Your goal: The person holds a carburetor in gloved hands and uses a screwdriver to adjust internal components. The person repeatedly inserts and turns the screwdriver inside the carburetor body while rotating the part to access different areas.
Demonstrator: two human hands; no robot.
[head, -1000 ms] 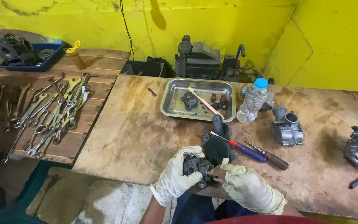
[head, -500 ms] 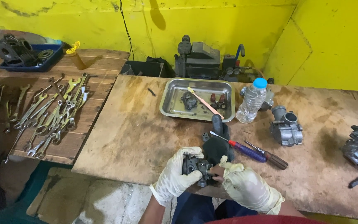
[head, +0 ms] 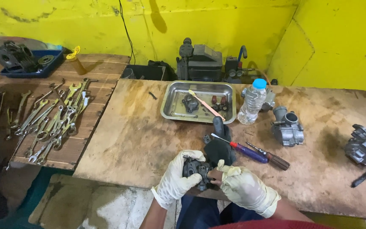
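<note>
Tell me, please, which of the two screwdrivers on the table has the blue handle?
The one nearer the gloved hands: the blue-handled screwdriver. The brown-handled screwdriver lies just right of it.

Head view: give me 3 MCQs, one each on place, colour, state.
1. Where does the steel tray sit?
A. on the wooden bench, behind the hands
B. on the floor
C. on the slatted table among the wrenches

2. What colour is the water bottle cap?
A. red
B. blue
C. yellow

3. How is the dark metal part held?
A. lying free on the bench
B. in one hand only
C. between both gloved hands

Key: 1 A, the tray rests on the bench past the screwdrivers. 2 B, the cap is blue. 3 C, the left hand and right hand both grip it.
</note>
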